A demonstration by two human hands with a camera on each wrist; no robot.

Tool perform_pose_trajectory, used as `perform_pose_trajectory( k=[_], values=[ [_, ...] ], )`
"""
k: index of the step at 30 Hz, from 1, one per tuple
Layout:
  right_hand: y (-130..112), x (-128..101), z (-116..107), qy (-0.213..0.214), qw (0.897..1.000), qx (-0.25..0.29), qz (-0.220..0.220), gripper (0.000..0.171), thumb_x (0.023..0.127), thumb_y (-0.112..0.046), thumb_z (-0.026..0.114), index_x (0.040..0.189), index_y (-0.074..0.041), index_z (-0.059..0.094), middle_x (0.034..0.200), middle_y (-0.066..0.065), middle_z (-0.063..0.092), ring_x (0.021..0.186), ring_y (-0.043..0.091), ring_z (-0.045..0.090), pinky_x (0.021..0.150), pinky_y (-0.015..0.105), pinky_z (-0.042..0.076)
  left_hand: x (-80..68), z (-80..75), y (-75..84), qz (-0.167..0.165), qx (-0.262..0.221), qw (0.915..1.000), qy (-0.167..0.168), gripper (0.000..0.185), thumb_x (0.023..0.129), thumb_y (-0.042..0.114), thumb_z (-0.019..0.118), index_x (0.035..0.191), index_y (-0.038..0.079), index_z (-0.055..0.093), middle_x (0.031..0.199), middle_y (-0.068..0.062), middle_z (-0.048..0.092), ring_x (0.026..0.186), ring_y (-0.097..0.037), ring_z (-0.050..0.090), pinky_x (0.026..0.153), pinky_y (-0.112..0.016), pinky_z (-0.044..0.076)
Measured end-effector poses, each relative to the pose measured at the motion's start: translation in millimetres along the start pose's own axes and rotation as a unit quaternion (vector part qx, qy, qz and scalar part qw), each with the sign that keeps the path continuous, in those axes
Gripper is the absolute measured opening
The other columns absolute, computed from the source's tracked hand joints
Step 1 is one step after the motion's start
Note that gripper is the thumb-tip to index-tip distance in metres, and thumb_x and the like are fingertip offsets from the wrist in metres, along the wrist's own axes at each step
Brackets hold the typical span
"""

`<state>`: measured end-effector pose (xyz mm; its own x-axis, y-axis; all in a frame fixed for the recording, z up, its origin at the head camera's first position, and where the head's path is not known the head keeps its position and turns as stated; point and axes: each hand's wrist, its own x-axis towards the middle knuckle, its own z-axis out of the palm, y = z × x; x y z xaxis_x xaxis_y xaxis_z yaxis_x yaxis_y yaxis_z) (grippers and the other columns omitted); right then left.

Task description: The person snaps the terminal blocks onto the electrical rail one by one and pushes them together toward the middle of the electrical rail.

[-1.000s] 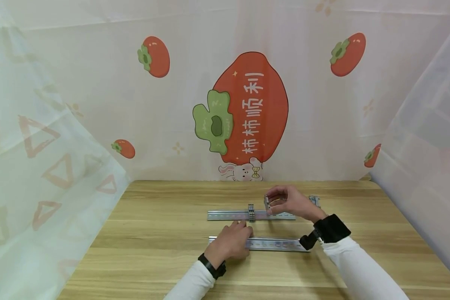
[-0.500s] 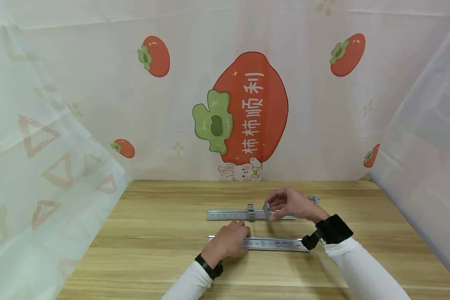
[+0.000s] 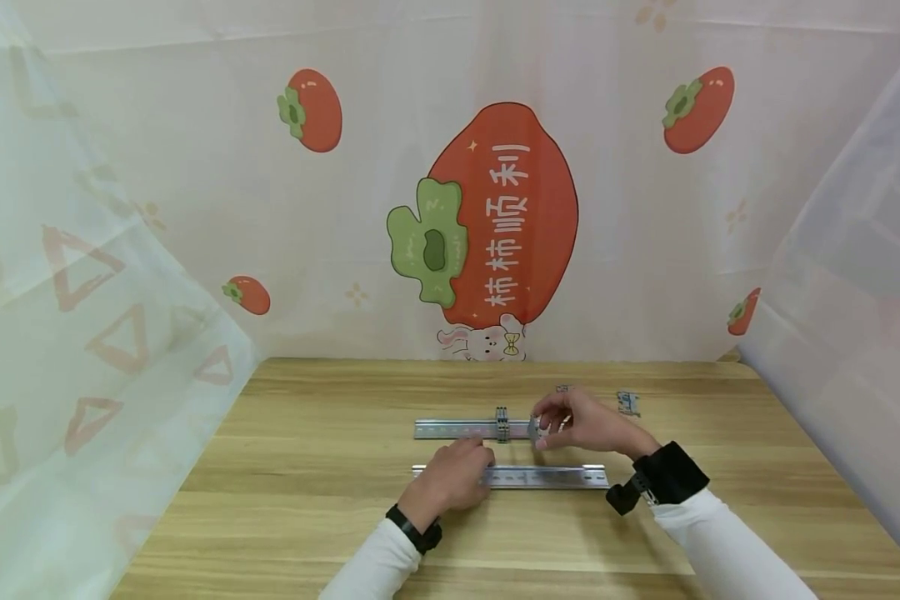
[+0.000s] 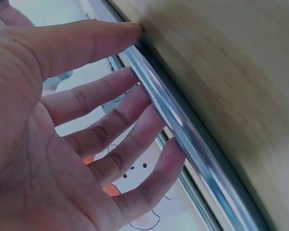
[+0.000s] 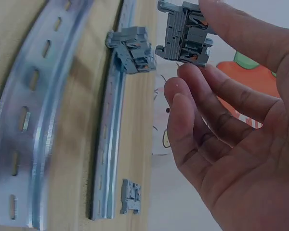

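Grey terminal block (image 5: 185,32) sits pinched in your right hand (image 3: 581,423) just above the far DIN rail (image 3: 457,429), beside the block already mounted (image 3: 502,424). Your left hand (image 3: 450,479) presses flat, fingers (image 4: 135,103) straight, on the near rail (image 3: 547,477) on the worktop (image 3: 307,467).

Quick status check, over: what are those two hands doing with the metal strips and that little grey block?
Left hand flat on near rail. Right hand pinching grey terminal block, beside the blocks already clipped on far rail. Nothing in the way.
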<state>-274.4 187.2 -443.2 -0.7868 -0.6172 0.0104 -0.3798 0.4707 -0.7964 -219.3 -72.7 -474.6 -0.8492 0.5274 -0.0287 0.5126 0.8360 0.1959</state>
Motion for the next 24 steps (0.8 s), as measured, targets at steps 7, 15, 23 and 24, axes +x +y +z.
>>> perform_pose_trajectory(
  k=[7, 15, 23, 24],
  values=[
    [1, -8, 23, -0.017, 0.999, -0.026, -0.038, 0.044, 0.090, -0.026, 0.079, 0.121, -0.001, 0.061, 0.089, 0.000, 0.062, 0.079, 0.014, 0.060, 0.071, 0.030, 0.051, -5.0, -0.2, 3.8, -0.030, 0.024, 0.9992, -0.007, 0.022, 0.089, 0.020, 0.076, 0.110, 0.012, 0.072, 0.131, -0.011, 0.061, 0.122, -0.030, 0.056, 0.093, -0.051, 0.050],
    [-10, -7, 48, 0.022, 0.996, -0.073, -0.034, 0.044, 0.089, -0.027, 0.080, 0.121, -0.004, 0.061, 0.092, 0.008, 0.058, 0.084, 0.023, 0.054, 0.071, 0.028, 0.044, -9.1, -2.3, -0.3, -0.030, 0.016, 0.9994, 0.002, 0.019, 0.090, 0.016, 0.075, 0.108, 0.012, 0.072, 0.121, -0.010, 0.062, 0.116, -0.030, 0.058, 0.089, -0.051, 0.051],
    [-19, 0, 62, 0.060, 0.991, -0.123, 0.010, 0.043, 0.086, -0.026, 0.084, 0.120, -0.007, 0.066, 0.101, 0.011, 0.057, 0.093, 0.028, 0.052, 0.073, 0.032, 0.042, -7.4, 0.3, -4.0, -0.022, 0.015, 0.9996, 0.003, 0.024, 0.091, 0.017, 0.075, 0.114, 0.012, 0.072, 0.122, -0.008, 0.061, 0.119, -0.029, 0.057, 0.090, -0.050, 0.052],
    [-19, 1, 64, 0.064, 0.990, -0.125, 0.018, 0.043, 0.085, -0.026, 0.085, 0.119, -0.008, 0.067, 0.102, 0.011, 0.057, 0.094, 0.028, 0.053, 0.073, 0.033, 0.043, -7.3, 0.9, -4.1, -0.020, 0.016, 0.9997, 0.003, 0.024, 0.091, 0.018, 0.075, 0.114, 0.012, 0.072, 0.121, -0.008, 0.061, 0.118, -0.029, 0.057, 0.089, -0.050, 0.052]
  ],
)
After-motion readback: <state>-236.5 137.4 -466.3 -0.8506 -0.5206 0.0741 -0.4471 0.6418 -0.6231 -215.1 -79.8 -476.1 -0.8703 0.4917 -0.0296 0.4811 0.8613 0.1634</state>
